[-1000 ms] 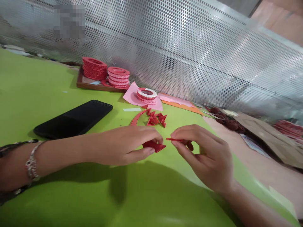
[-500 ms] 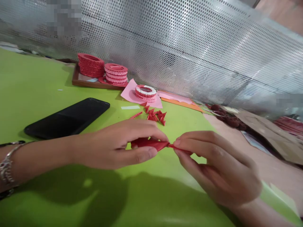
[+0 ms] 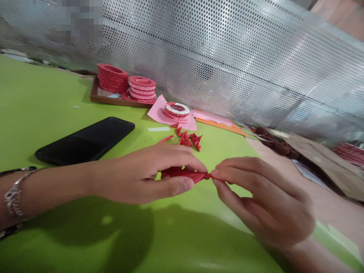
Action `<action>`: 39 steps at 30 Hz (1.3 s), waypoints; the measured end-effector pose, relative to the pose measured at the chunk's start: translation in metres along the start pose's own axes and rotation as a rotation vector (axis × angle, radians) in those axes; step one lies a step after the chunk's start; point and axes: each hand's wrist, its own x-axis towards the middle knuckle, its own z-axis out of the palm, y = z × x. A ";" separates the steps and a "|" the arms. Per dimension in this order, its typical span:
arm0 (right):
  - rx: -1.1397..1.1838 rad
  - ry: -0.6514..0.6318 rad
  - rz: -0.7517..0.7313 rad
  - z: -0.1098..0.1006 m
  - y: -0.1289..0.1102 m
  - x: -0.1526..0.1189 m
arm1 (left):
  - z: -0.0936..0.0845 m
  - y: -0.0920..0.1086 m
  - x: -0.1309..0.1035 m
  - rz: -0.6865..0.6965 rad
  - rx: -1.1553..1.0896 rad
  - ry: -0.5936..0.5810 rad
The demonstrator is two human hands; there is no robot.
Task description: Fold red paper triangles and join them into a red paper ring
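A folded piece of red paper (image 3: 184,173) is stretched between both hands above the green table (image 3: 182,242). My left hand (image 3: 153,172) holds its wider part between thumb and fingers. The thumb and fingertips of my right hand (image 3: 264,199) pinch the narrow, twisted end. Just beyond my left hand lie several small pointed red paper pieces (image 3: 186,140). Behind them, a ring stack with a white top (image 3: 176,112) rests on a pink sheet (image 3: 156,112).
A black phone (image 3: 85,142) lies at the left. Farther back, a wooden tray (image 3: 113,101) holds red rings (image 3: 112,79) and red-and-pink rings (image 3: 142,90). Pink and orange sheets (image 3: 222,127) lie near a perforated metal panel (image 3: 216,57). Brown cardboard (image 3: 321,163) is at the right.
The view has shifted slightly, so most things appear a little farther right. Both hands keep their grip on the red paper, whose narrow part looks slightly more twisted.
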 end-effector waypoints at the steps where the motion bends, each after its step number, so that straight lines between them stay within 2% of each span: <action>1: 0.004 -0.004 0.002 0.000 0.000 0.000 | 0.000 0.000 0.000 -0.005 0.003 -0.001; 6: 0.007 -0.026 0.031 -0.001 0.000 0.001 | -0.001 -0.001 -0.001 -0.022 0.013 -0.001; 17: -0.107 -0.056 -0.073 0.003 0.005 -0.014 | 0.002 -0.002 0.000 -0.088 0.075 -0.012; 22: -0.080 -0.088 -0.044 0.006 0.004 -0.011 | 0.004 -0.005 0.001 -0.075 0.093 -0.009; 25: -0.141 -0.061 -0.081 0.006 0.000 -0.009 | 0.005 -0.004 0.002 -0.084 0.083 -0.007; 31: -0.217 -0.085 -0.113 0.010 -0.005 -0.011 | 0.008 -0.003 0.003 -0.072 0.066 0.001; 34: -0.074 -0.136 -0.106 0.013 -0.002 -0.009 | 0.010 -0.006 0.004 -0.055 0.070 -0.004; 37: 0.190 -0.175 0.076 0.012 0.007 -0.004 | 0.010 -0.008 0.004 -0.050 0.101 0.009; 39: 0.365 -0.246 0.211 0.009 0.015 -0.001 | 0.009 -0.009 0.003 -0.047 0.123 -0.006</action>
